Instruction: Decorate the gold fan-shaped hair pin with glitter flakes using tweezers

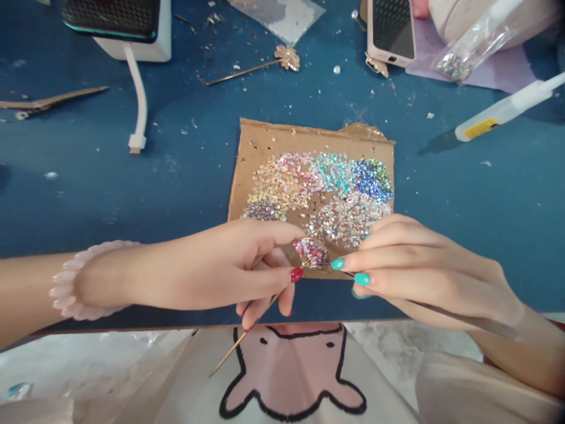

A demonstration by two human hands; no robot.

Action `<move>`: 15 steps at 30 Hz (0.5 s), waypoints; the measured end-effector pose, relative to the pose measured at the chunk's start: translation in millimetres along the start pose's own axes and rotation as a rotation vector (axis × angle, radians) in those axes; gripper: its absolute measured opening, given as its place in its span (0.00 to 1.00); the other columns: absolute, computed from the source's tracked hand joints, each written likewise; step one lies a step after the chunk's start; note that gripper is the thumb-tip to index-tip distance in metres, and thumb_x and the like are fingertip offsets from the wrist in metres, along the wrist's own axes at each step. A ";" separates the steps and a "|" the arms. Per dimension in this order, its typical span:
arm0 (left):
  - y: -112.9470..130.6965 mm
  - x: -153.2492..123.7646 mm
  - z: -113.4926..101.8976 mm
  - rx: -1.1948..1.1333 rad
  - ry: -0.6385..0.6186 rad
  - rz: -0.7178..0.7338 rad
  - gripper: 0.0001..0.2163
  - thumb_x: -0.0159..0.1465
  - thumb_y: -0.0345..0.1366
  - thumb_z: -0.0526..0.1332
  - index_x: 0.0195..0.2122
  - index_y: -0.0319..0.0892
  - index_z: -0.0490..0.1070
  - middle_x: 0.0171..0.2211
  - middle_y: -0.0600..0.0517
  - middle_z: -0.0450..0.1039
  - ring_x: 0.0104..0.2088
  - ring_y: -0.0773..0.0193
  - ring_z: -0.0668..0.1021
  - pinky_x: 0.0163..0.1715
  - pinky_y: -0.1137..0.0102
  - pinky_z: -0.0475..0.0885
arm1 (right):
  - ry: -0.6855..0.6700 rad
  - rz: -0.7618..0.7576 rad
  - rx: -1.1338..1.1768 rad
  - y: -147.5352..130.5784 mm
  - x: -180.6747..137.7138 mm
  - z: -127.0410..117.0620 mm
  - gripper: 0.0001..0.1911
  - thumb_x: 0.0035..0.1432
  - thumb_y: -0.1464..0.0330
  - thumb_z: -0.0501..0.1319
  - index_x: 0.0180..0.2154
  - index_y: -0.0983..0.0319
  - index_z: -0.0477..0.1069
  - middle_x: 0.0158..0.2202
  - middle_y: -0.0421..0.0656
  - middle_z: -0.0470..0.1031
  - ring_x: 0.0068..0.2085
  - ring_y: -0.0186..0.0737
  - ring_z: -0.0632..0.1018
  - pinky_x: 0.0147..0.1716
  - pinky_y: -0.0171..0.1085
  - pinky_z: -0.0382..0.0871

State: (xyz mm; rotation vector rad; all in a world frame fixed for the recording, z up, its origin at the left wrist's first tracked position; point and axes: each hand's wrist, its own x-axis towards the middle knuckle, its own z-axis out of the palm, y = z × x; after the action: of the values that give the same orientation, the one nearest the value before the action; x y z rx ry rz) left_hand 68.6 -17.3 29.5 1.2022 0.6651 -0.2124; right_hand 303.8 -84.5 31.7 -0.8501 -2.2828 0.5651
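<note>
Between thumb and fingers, my left hand [260, 265] grips a hair stick whose fan-shaped head [311, 252] is covered with pink and red chips. Its thin gold stem [229, 354] slants down past the table edge. My right hand [410, 271] is closed around metal tweezers [459, 316], their tips at the right side of the fan head. Whether a chip sits between the tips, I cannot make out. Both hands are over the near edge of a cardboard piece [260, 132] that bears piles of small shiny chips [353, 215] in several colours.
Another hair stick [247, 72] with a gold flower head lies farther back. Scissors-like tool [53, 101] at left, a black-topped device [112, 17] with a white cable [139, 100], a phone [391, 29], a glue-like bottle [498, 115] and a chip bag [461, 62] surround the cardboard.
</note>
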 end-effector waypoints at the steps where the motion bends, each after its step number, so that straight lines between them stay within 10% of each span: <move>1: -0.6 0.0 0.2 0.003 0.002 0.004 0.05 0.63 0.28 0.54 0.39 0.43 0.63 0.27 0.55 0.76 0.17 0.71 0.74 0.16 0.80 0.69 | -0.008 0.002 -0.003 0.1 -0.2 -0.7 0.08 0.54 0.77 0.64 0.38 0.64 0.72 0.41 0.45 0.80 0.40 0.36 0.79 0.43 0.41 0.75; 15: -2.8 -0.3 1.0 -0.017 0.013 0.036 0.03 0.63 0.28 0.54 0.36 0.43 0.62 0.27 0.55 0.76 0.17 0.71 0.74 0.16 0.80 0.68 | -0.029 -0.028 0.001 2.7 2.2 -0.9 0.07 0.56 0.77 0.62 0.37 0.62 0.72 0.40 0.46 0.80 0.40 0.37 0.79 0.40 0.40 0.76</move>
State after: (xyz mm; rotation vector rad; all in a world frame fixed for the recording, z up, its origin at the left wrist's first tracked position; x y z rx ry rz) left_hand 67.3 -19.3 27.6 1.1989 0.6548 -0.1682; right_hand 304.3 -80.9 31.7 -0.8132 -2.3171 0.5689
